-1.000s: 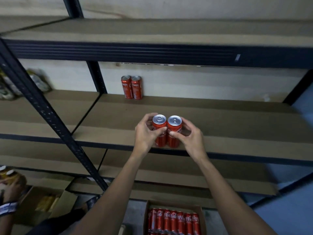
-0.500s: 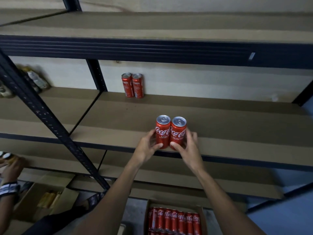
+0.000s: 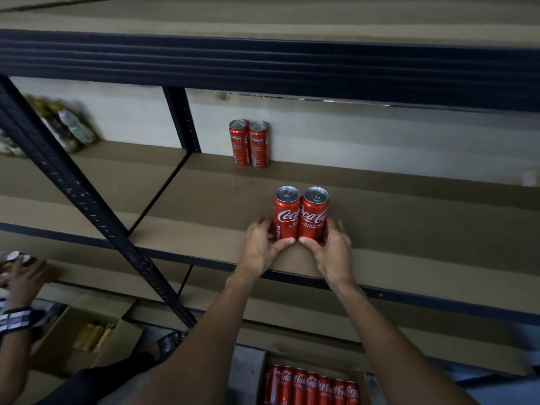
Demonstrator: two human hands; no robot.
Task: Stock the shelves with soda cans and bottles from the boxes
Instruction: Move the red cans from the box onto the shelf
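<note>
Left hand: the left hand grips the left can low down, with the thumb across the front near the base and the fingers curled round the outer side.
Right hand: the right hand grips the right can the same way, thumb in front and fingers wrapped round the far side.
Held cans: both are red Coca-Cola cans, upright, side by side and touching, silver tops up and logos facing the camera.
Position: they are over the front part of the middle shelf, near its front edge. Their bases are hidden behind the thumbs, so I cannot tell whether they rest on the board.
Back pair: two more red cans stand upright and touching at the back of the same shelf, against the wall, just right of the rear post and well apart from the held cans.
Box of cans: an open cardboard box sits below the forearms, with a row of red cans standing upright in it.
Frame: a dark metal upright runs slantwise at the left, and the dark beam of the shelf above crosses the top.
Left bay: blurred bagged goods lie at the back of the neighbouring shelf.
Other person: a blurred second person's hand shows at the left edge, with a striped wristband below it. An open brown box lies beneath.
</note>
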